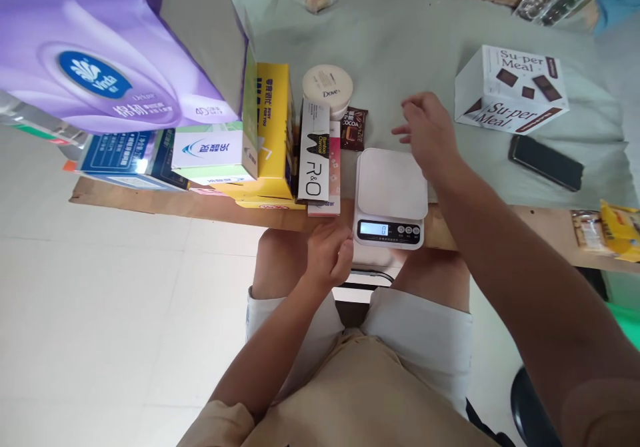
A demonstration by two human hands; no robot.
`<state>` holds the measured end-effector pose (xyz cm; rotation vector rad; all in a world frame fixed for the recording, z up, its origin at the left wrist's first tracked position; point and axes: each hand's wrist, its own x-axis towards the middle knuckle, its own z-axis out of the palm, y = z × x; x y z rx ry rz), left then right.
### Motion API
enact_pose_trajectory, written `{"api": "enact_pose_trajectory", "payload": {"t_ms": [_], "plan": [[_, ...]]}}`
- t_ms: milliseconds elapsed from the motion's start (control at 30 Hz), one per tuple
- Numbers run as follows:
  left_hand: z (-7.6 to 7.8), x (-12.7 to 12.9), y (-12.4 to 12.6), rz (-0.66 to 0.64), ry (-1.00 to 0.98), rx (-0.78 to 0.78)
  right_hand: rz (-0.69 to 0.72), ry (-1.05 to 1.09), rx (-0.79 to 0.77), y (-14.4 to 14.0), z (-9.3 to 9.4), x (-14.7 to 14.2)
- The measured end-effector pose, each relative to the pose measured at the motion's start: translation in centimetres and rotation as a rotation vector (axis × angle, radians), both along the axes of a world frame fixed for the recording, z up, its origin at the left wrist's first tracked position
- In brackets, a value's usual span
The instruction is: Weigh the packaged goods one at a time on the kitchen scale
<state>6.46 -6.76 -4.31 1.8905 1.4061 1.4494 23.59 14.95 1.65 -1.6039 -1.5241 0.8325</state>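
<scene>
Purple Vinda pack (150,40): nearest the head camera, filling the upper left of the head view, with a blue box (130,160) and a yellow box (275,120) showing past it.
Kitchen scale (393,183): flat at the near edge of the table (425,40), between the two hands and outside either grip; its display is lit (figures too small to read with certainty).
Right hand (431,130): grip released, fingers parted and partly bent, pointing left past the far right corner of the scale's plate; contact with the plate cannot be told.
Left hand (330,253): curled into a loose fist just beside the scale's near left corner; whether it encloses or touches anything cannot be told.
Cocoa packet (354,129): behind the scale's far left corner, left of the right hand's fingertips and apart from them.
R&O box (314,150): left of the scale, lying over a pink box (335,167).
Dove tub (327,87): round, pale, beside the cocoa packet.
Su-per Meal box (510,93): right of the right hand, apart from it.
Phone (546,161): dark, on the near side of the Su-per Meal box.
</scene>
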Motion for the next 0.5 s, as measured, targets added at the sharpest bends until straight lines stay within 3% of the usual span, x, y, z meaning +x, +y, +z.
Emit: {"api": "enact_pose_trajectory", "payload": {"t_ms": [67, 167, 267, 367, 500], "plan": [[0.3, -0.1, 0.1, -0.002, -0.017, 0.02, -0.048, 0.091, 0.028, -4.2, 0.1, 4.2], [0.8, 0.2, 0.0, -0.01, -0.085, 0.072, -0.232, 0.151, 0.038, -11.2, -0.8, 12.0], [1.7, 2.2, -0.2, -0.053, -0.166, 0.135, -0.464, 0.096, 0.022, -17.3, -2.1, 19.4], [2.9, 6.5, -0.3, -0.206, -0.184, 0.169, -0.637, 0.02, 0.026, -21.2, -3.2, 25.3], [3.9, 14.1, 0.3, -0.462, -0.144, 0.133, -0.741, -0.137, 0.08, -22.5, -4.1, 31.0]]}}
